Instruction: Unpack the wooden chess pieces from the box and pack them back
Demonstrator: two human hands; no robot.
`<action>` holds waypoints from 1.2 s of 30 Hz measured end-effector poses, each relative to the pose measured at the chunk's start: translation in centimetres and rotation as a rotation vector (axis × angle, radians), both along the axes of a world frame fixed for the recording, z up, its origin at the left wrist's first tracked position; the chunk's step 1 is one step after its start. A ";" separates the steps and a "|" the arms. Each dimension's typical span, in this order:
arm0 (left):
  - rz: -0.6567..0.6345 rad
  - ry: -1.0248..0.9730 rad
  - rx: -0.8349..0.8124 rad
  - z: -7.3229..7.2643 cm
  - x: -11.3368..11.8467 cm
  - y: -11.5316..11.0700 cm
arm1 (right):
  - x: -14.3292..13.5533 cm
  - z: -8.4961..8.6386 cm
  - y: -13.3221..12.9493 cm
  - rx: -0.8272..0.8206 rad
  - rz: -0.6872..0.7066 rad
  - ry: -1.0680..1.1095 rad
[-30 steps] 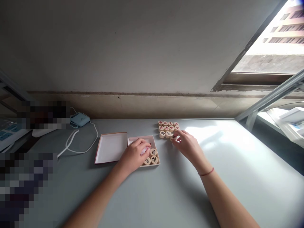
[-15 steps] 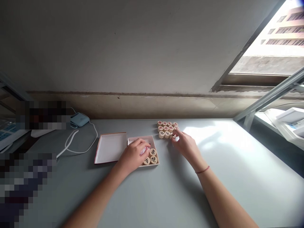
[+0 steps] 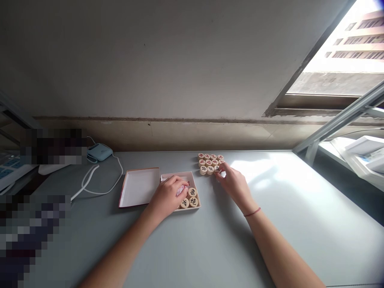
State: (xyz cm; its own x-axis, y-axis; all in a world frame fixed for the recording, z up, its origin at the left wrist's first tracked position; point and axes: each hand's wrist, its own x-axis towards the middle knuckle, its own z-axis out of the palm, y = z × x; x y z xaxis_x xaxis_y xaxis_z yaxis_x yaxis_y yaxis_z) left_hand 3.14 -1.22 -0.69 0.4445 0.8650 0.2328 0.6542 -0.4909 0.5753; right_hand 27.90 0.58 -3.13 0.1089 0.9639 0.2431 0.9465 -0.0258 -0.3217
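Round wooden pieces with red and black characters stand in rows [image 3: 209,162] near the back of the table. My right hand [image 3: 229,178] has its thumb and fingers closed on a black-marked piece [image 3: 217,169] at the front right corner of these rows. A shallow white box [image 3: 195,180] holds several more black-marked pieces [image 3: 192,192]. Over its left part lies my left hand [image 3: 171,192], fingers bent and closed around something pale with pink marks that I cannot make out. My left hand hides part of the box's inside.
An open box lid [image 3: 141,187] lies left of the box. Farther left are a light blue device [image 3: 100,152] and a looped white cable [image 3: 120,170]. A metal frame [image 3: 333,124] and a shelf with white items [image 3: 367,150] stand at the right.
The piece at my right fingertips now sits in line with the front row, its face showing more. My left hand has hardly moved. The view has shifted slightly.
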 end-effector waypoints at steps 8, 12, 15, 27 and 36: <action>0.057 0.204 -0.014 0.1 1.2 -0.8 | -2.8 3.8 -2.6 -0.097 0.210 0.170; 0.034 0.255 0.020 0.2 1.6 -1.2 | -5.3 4.8 -4.0 -0.356 0.428 0.329; 0.049 0.237 0.002 0.2 1.8 -1.3 | -6.0 4.7 -4.3 -0.367 0.448 0.317; 0.127 -0.290 -0.161 1.1 1.9 -1.3 | -5.4 4.3 -4.0 -0.125 0.482 0.291; 0.185 -0.592 -0.342 0.9 1.7 -1.2 | -4.7 4.7 -3.5 0.046 0.412 0.256</action>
State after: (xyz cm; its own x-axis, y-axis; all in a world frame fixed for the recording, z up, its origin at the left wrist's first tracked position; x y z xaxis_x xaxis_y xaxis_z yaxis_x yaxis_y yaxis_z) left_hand 4.85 -2.40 0.17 0.1657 0.9819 0.0912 0.2393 -0.1297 0.9622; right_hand 23.24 -2.93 1.53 -0.2175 0.9281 0.3021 0.7653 0.3542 -0.5374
